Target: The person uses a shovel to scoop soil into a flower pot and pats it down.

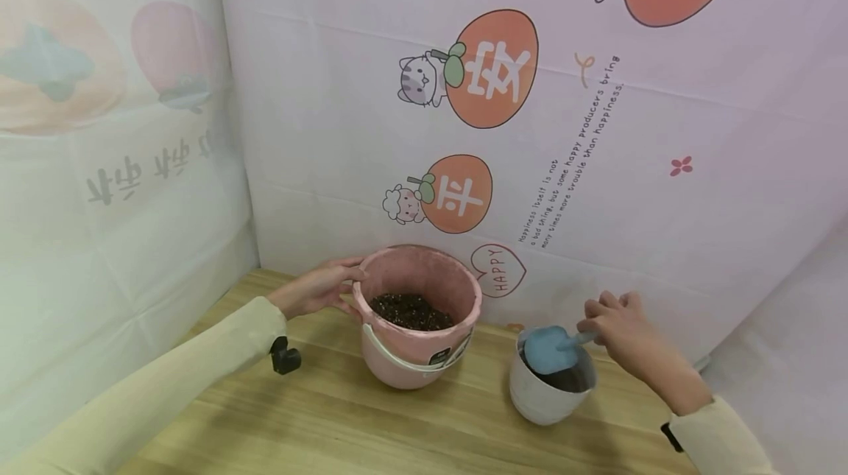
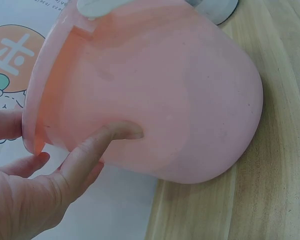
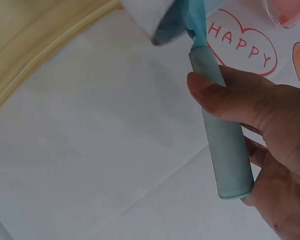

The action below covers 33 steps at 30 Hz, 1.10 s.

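Observation:
My left hand [image 1: 321, 288] grips the rim of a pink bucket [image 1: 407, 357] on the table. In the left wrist view its thumb lies against the bucket's outer wall and other fingers reach over the rim. Dark potting soil [image 1: 412, 311] with light specks lies inside the bucket. To the right, my right hand [image 1: 623, 331] holds a blue hand trowel [image 1: 550, 350] by its handle [image 3: 225, 155]. The trowel's blade is tilted over the mouth of a white flowerpot [image 1: 539, 394]. Something dark shows inside the pot, partly hidden by the blade.
Both containers stand on a wooden table [image 1: 331, 416], close to the printed white cloth [image 1: 371, 129] behind them. Another white cloth [image 1: 132, 261] hangs along the left side. The bucket's white carrying handle [image 1: 397, 361] hangs down at its front.

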Motion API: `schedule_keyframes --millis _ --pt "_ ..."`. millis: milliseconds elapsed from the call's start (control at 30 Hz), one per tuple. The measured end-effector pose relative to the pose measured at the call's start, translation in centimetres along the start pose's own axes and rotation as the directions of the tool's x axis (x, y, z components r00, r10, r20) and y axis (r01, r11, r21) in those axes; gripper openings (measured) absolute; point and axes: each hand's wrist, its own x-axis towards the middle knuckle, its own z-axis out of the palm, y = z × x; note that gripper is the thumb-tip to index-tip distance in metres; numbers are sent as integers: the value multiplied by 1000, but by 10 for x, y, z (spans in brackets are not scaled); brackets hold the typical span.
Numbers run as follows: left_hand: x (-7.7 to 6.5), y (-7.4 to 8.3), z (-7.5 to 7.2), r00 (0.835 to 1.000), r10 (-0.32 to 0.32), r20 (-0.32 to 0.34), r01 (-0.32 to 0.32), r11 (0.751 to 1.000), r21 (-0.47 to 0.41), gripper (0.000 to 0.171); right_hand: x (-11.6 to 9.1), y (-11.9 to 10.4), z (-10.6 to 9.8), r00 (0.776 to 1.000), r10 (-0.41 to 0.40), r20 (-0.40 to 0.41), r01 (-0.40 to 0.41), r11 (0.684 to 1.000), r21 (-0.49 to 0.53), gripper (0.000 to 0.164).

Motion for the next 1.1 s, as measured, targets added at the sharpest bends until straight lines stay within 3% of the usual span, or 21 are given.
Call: schedule_keyframes --millis 500,633,800,1000,1100 --pt "1 0 0 1000 -1 1 1 1000 -3 71 5 -3 16 999 42 -16 -42 999 -2 31" --pt "1 -1 -1 1000 -1 0 1 1000 -10 71 5 1 19 995 11 -96 -18 998 -68 31" --pt "1 -1 -1 1000 2 6 -2 1000 -15 70 4 8 13 974 -45 -221 7 986 -168 42" --pt "0 0 -2 1000 6 7 -6 1000 -19 70 6 10 1 957 -89 -276 42 984 -173 50" --pt "0 -1 -1 1000 2 13 -2 1000 -17 70 6 10 -3 959 -72 -275 24 985 -172 52"
